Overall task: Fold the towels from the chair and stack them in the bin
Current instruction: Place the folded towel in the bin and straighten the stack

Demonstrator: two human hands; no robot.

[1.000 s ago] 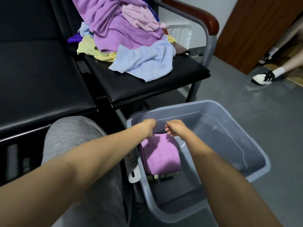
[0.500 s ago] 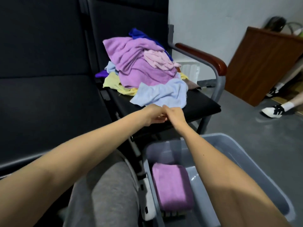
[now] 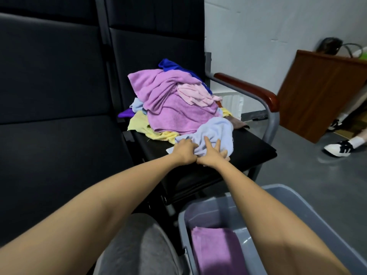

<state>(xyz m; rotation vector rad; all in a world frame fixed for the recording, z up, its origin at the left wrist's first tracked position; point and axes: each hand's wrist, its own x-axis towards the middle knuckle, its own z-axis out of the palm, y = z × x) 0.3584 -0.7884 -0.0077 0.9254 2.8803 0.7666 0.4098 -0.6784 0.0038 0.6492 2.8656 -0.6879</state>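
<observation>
A heap of unfolded towels sits on the black chair seat: a large purple towel on top, with pink, dark blue and yellow ones around it. At the heap's front lies a light blue towel. My left hand grips its near left edge with curled fingers. My right hand lies on the same towel, fingers spread and bunching the cloth. Down at the lower right stands the grey bin, and a folded purple towel lies flat inside it.
The chair's brown armrest runs along the right of the heap. A second black seat is to the left. My grey-clad knee is beside the bin. Another person's shoe and a wooden cabinet are at the right.
Both hands left the folded purple towel in the bin, rose to the chair and took hold of the light blue towel. The view tilted up from bin to chair.
</observation>
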